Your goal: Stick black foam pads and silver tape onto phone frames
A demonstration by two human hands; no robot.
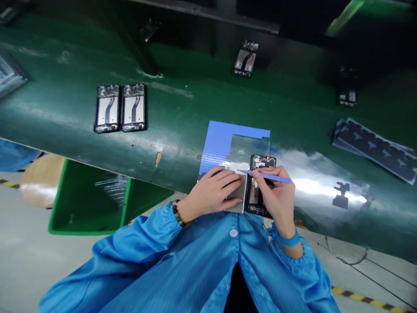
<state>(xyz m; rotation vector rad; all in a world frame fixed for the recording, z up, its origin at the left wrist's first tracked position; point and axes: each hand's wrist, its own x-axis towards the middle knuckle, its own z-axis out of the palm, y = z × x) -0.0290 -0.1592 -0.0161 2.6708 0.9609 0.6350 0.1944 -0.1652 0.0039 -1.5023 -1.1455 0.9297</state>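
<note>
My left hand (217, 191) lay flat, fingers spread, pressing a pale grey sheet (237, 191) down at the near edge of the green worktop (182, 104). My right hand (276, 198) was pinched around a thin blue tool (270, 176), which lay nearly level, its long axis running left to right and its tip pointing left, just over the grey sheet's top corner. Under that hand sat an open phone frame (260, 174), its long axis running away from me, the camera end farthest off; my fingers hid most of its middle and lower half, so I could not make out what the tip touched. Behind it lay a blue sheet (221, 139) with a shiny film over it. Two more phone frames (120, 108) lay side by side to the left, well apart, and dark die-cut sheets (378, 150) lay to the right.
</note>
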